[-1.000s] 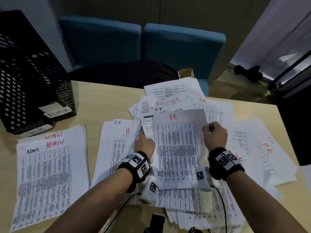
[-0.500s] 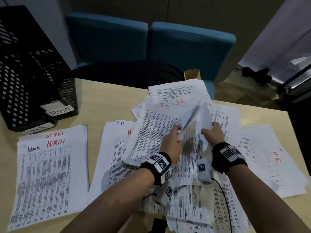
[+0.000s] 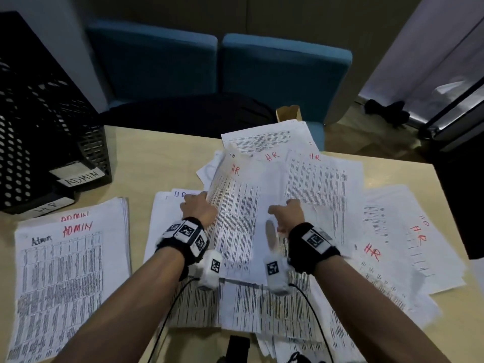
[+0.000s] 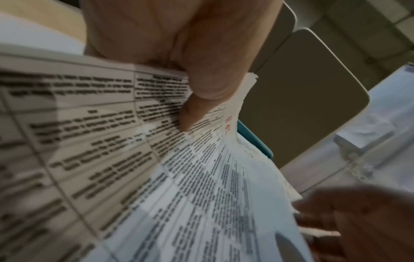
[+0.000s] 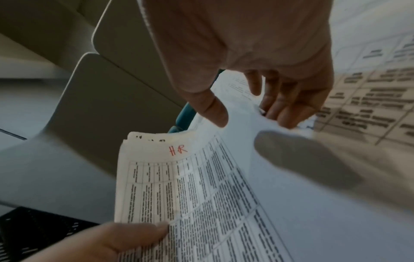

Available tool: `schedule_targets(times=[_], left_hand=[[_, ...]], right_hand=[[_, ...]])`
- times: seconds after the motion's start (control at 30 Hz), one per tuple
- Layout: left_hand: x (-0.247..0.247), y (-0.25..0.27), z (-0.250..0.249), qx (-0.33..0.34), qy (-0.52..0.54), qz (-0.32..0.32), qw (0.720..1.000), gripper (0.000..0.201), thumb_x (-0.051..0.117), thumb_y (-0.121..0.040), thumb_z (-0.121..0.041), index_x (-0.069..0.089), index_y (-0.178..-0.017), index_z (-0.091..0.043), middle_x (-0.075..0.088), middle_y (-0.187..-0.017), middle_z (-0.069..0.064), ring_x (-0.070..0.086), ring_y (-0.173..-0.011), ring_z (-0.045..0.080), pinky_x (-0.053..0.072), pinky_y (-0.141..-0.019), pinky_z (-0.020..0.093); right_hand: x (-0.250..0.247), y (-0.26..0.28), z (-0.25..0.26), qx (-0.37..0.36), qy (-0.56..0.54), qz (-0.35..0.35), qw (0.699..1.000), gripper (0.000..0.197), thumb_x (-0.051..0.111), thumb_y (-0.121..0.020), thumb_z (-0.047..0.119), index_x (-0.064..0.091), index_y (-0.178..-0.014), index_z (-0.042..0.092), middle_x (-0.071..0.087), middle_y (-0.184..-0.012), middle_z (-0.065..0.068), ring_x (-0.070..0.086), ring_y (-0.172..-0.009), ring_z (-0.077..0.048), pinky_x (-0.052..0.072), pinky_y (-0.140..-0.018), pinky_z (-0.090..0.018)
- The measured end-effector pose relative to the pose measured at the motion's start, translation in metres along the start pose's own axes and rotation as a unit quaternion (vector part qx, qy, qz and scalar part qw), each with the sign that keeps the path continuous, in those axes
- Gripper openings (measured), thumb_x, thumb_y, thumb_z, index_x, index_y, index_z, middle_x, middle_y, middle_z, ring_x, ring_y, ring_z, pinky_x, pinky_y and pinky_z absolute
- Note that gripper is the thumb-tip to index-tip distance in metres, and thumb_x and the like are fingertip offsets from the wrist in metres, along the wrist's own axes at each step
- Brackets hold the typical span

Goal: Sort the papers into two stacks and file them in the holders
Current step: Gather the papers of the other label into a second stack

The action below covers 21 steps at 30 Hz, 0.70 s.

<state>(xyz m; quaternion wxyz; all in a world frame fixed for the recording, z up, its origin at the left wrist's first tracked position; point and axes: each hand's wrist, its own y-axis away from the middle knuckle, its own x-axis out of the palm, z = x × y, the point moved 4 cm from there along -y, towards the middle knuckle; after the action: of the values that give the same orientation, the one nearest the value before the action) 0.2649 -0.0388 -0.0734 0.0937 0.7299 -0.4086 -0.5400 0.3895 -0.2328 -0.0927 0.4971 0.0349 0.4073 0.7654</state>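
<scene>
Left hand (image 3: pixel 199 210) pinches the white red-marked HR paper bundle (image 3: pixel 235 205); right hand (image 3: pixel 286 214), fingers loose (empty), should square its edges

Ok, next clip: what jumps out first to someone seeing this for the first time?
The sprawl of printed sheets marked HR in red over the middle and right of the table, with the left hand gripping a sheaf of HR pages at its left edge and the right hand open just above it. At the left lies a squared ADMIN stack, in front of black mesh holders labelled ADMIN and HR.
</scene>
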Motion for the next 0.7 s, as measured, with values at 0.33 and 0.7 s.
schedule_targets(times=[0.33,0.7], left_hand=[[-0.006,0.049,-0.013,0.134,0.196,-0.083,0.968,0.063,0.044,-0.091,0.003,0.021,-0.142,-0.027,0.064,-0.094,0.009,0.052,-0.052,0.021,0.042,-0.043,0.027],[0.074,0.124,-0.008,0.259,-0.012,0.029,0.965,0.031,0.047,-0.094,0.001,0.049,-0.123,-0.008,0.064,-0.090,0.008,0.061,-0.066,0.021,0.057,-0.058,0.031]], right_hand=[[-0.005,0.024,0.004,-0.061,0.008,0.009,0.998,0.040,0.054,-0.071,-0.003,0.057,-0.111,-0.007,0.061,-0.095,-0.018,0.059,-0.089,-0.030,0.048,-0.073,-0.033],[-0.065,0.071,-0.064,-0.034,0.192,-0.034,0.980,0.017,0.048,-0.081,-0.001,0.057,-0.096,0.000,0.062,-0.093,-0.018,0.061,-0.090,-0.032,0.051,-0.072,-0.032]])
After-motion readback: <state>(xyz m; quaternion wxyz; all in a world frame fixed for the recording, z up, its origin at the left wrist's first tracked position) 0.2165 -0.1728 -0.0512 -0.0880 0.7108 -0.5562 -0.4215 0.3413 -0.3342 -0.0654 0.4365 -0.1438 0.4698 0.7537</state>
